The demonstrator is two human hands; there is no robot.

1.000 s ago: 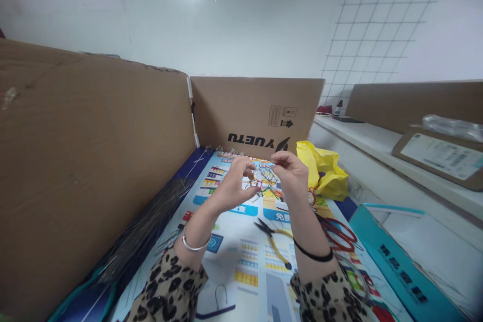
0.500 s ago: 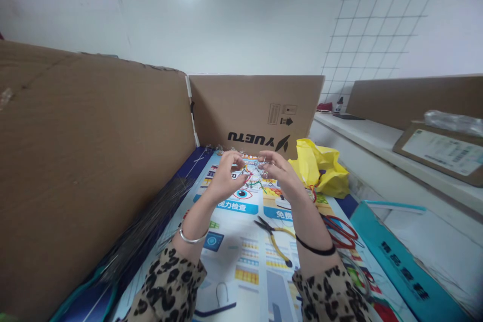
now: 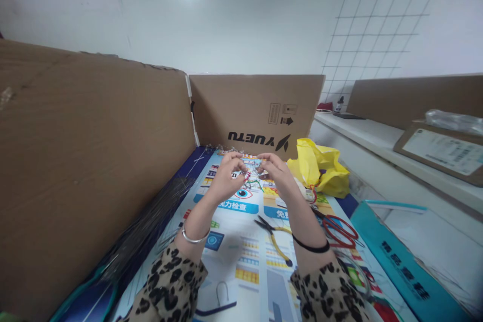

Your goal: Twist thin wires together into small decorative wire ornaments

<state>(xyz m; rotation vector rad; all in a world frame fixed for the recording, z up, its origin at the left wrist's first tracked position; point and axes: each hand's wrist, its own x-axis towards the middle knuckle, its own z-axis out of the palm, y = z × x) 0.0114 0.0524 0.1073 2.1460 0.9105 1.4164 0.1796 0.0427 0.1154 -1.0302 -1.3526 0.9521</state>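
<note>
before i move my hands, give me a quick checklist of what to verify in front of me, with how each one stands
1. Left hand and right hand both in view: ok.
2. Fingers' hold on the coloured strands: cannot tell, too small and blurred.
3. Pliers clear of the right forearm: cannot tell, one handle runs up to it in view.
4. Scissors fully visible: not ok, red handles show but the blades are partly hidden.
5. Bundle of thin wires clear of the left hand: ok, apart.
</note>
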